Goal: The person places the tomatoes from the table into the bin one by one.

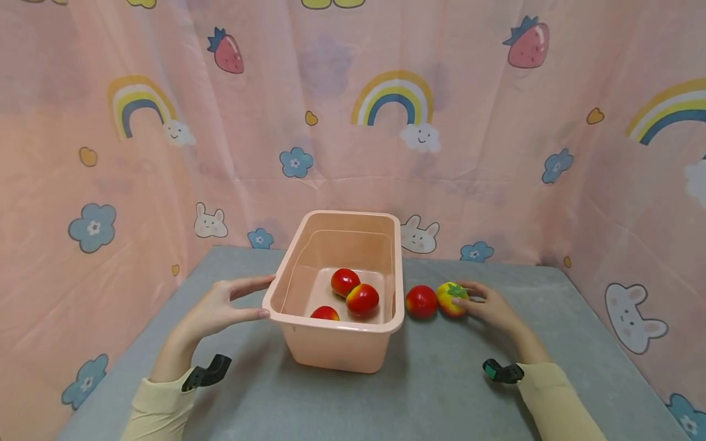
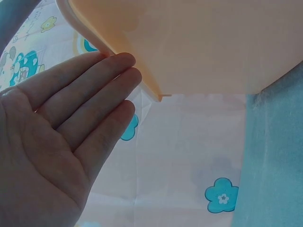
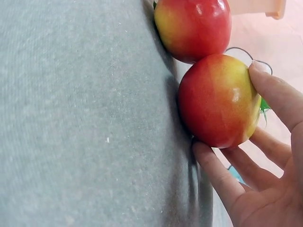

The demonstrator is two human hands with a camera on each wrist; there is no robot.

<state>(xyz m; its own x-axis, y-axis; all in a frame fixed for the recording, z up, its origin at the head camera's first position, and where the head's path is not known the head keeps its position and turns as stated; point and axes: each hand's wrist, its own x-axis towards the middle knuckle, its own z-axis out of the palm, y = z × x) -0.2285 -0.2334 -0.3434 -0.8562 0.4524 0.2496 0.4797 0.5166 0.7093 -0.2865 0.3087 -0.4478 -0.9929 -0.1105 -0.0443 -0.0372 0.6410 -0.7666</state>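
Note:
A peach-coloured plastic bin [image 1: 336, 343] stands on the table with several red fruits [image 1: 362, 300] inside. My left hand [image 1: 226, 306] is at the bin's left rim, thumb and fingertips right against it; in the left wrist view the fingers [image 2: 94, 99] are straight. To the right of the bin, my right hand [image 1: 493, 312] pinches a red-and-yellow tomato [image 1: 449, 299] with a green leafy top, thumb on one side and fingers on the other. Another red tomato [image 1: 421, 302] lies between it and the bin, touching the held one in the right wrist view.
The grey table [image 1: 441, 392] runs up to a pink printed curtain [image 1: 248, 153] at the back and sides. The bin's high walls rise between the two hands.

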